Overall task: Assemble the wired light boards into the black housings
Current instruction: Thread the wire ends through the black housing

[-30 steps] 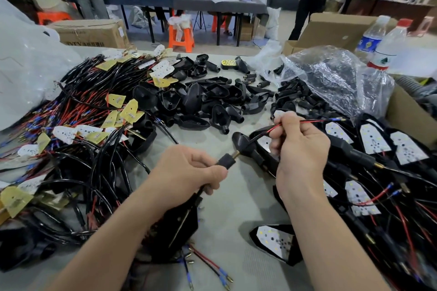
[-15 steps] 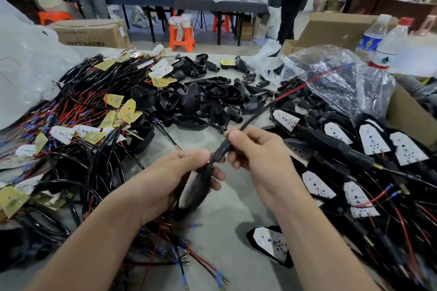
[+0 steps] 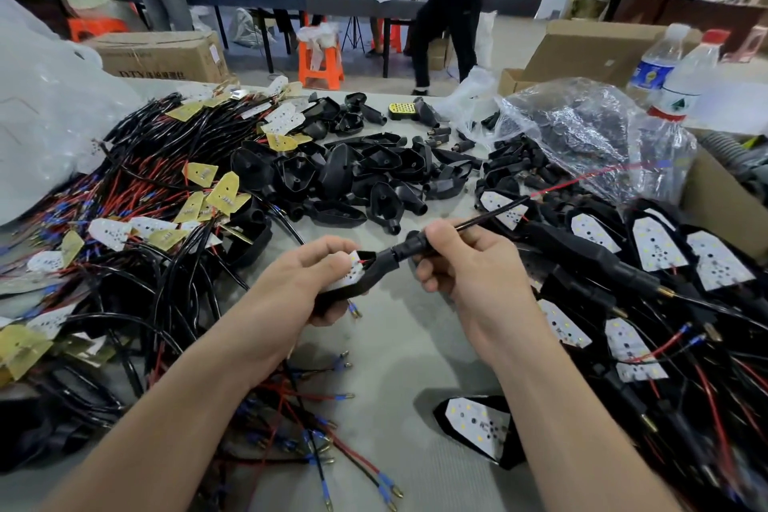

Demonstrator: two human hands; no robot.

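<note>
My left hand (image 3: pixel 299 283) grips a black housing (image 3: pixel 365 278) above the middle of the table, and a white light board (image 3: pixel 349 268) lies in its mouth under my fingers. My right hand (image 3: pixel 461 262) pinches the housing's black stem (image 3: pixel 409 247), with the board's sheathed wire (image 3: pixel 490 212) running out up and to the right, ending in a red lead (image 3: pixel 582 179). A pile of wired light boards (image 3: pixel 158 204) lies on the left. Empty black housings (image 3: pixel 357 175) are heaped at centre back. Finished housings with white boards (image 3: pixel 656 249) lie on the right.
A clear plastic bag (image 3: pixel 582 137) of black parts sits at back right beside two water bottles (image 3: pixel 681 75) and a cardboard box (image 3: pixel 723 200). One finished unit (image 3: pixel 478 424) lies near my right forearm. Loose wire ends (image 3: pixel 316 428) trail under my left arm. People stand and sit at tables beyond.
The wire has been drawn further through the housing's stem. The white board has come up into the housing's mouth in my left hand. Both hands rose slightly and the housing turned more level.
</note>
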